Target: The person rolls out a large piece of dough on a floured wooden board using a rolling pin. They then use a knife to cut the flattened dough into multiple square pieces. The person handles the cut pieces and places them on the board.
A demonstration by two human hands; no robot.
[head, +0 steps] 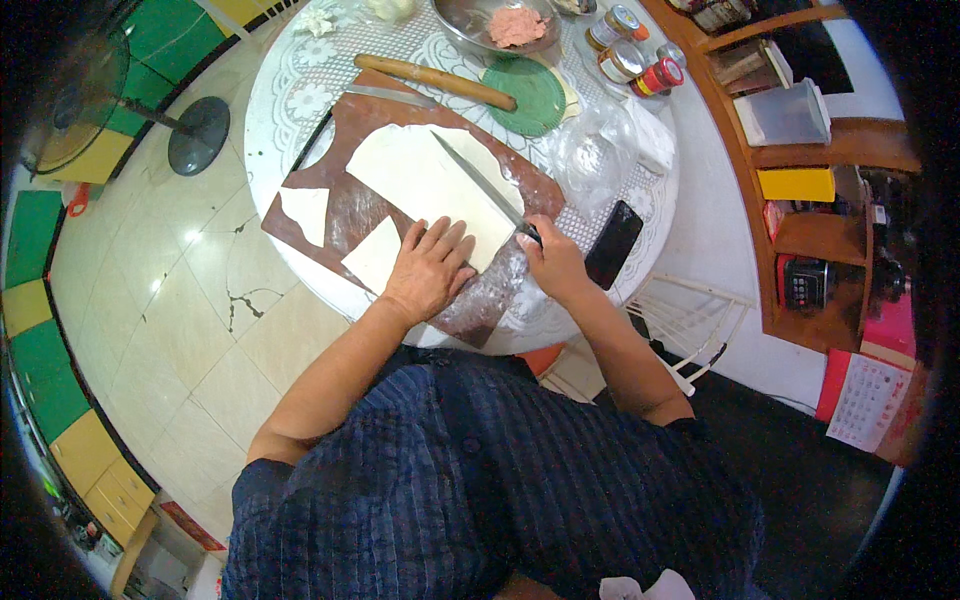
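Note:
A large sheet of rolled dough (420,172) lies flat on a floured brown board (480,334). Across its right part rests a long-bladed knife (480,181), its tip towards the far edge of the sheet. My right hand (555,259) grips the knife's black handle at the near right. My left hand (427,266) lies palm down on the near edge of the sheet, fingers a little apart and holding nothing. Beside it is a cut piece of dough (375,253), partly hidden by that hand. A smaller dough scrap (307,214) sits at the board's left.
A wooden rolling pin (435,81) spans the board's far edge and a green round mat (529,97). Behind stands a metal bowl (461,37) with pink filling (517,27). Jars (621,61), a clear plastic bag (592,154) and a phone (615,244) are on the right.

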